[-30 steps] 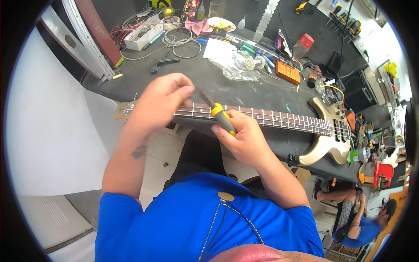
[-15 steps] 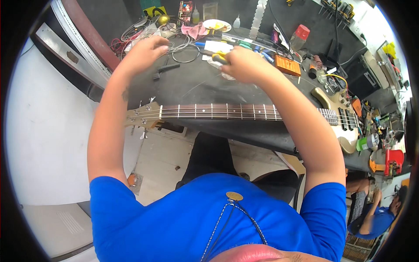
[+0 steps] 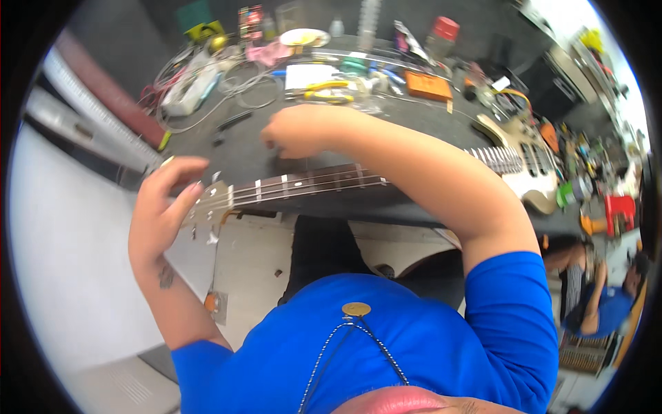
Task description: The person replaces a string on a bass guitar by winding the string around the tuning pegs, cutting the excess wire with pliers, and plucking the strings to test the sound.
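A gold bass guitar [image 3: 529, 181] lies along the bench's near edge, its dark fretted neck [image 3: 310, 181] running left to the headstock [image 3: 210, 205]. My left hand [image 3: 157, 210] is beside the headstock with fingers curved and apart, holding nothing visible. My right hand [image 3: 300, 130] is raised over the bench just beyond the neck, fingers curled downward and blurred; whether they hold anything is unclear. Yellow-handled tools [image 3: 327, 95] lie behind it, beside a white sheet [image 3: 307, 74].
The dark bench [image 3: 227, 141] carries coiled cables [image 3: 245, 86], a white box [image 3: 183, 96], an orange block [image 3: 427, 86], a red-lidded container [image 3: 441, 38] and several tools. At far right are a red bin [image 3: 619, 215] and a seated person [image 3: 610, 310].
Both hands went up to the back of the bench, then came lower and leftward. The yellow-handled tool that my right hand held no longer shows in it. The view has shifted.
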The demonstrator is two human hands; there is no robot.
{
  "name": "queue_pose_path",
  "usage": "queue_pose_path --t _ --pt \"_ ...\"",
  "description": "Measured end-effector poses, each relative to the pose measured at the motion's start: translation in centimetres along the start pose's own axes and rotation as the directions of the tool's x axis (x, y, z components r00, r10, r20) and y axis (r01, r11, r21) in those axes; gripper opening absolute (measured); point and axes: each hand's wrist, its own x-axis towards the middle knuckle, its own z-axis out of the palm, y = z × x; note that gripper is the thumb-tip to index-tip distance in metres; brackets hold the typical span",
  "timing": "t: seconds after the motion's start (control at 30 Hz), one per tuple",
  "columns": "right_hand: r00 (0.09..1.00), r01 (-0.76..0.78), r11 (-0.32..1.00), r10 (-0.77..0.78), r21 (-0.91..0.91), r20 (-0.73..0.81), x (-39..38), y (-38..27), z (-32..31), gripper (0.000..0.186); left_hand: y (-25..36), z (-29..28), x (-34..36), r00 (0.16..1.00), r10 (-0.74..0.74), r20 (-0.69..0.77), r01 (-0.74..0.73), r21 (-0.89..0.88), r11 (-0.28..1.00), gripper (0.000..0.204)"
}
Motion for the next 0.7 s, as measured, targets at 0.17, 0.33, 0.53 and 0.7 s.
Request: queue_pose_path --t 0.17,0.33,0.53,0.7 --pt "0.982 0.124 0.992 -0.120 -0.019 0.145 0.7 -1.6 -2.3 0.027 -2.6 1.1 -2.9 0.999 0.032 -0.030 -0.035 -0.108 0.994 0.032" --pt "0.962 0.059 0.991 -0.025 -0.121 0.271 -1.0 1.7 -1.1 0.031 -2.5 3.3 -1.8 0.993 0.031 -0.116 -0.040 -0.082 0.996 0.025" --pt "0.950 -0.005 0.999 -0.009 0.042 0.311 -2.6 2.4 -0.7 0.023 2.6 4.7 -3.6 0.970 0.241 -0.015 -0.241 0.035 0.970 0.029" --pt "0.987 -0.084 0.989 0.066 0.123 0.148 -6.6 4.4 -1.1 0.033 4.1 5.6 -1.6 0.935 0.349 0.060 -0.349 -0.009 0.937 0.033"
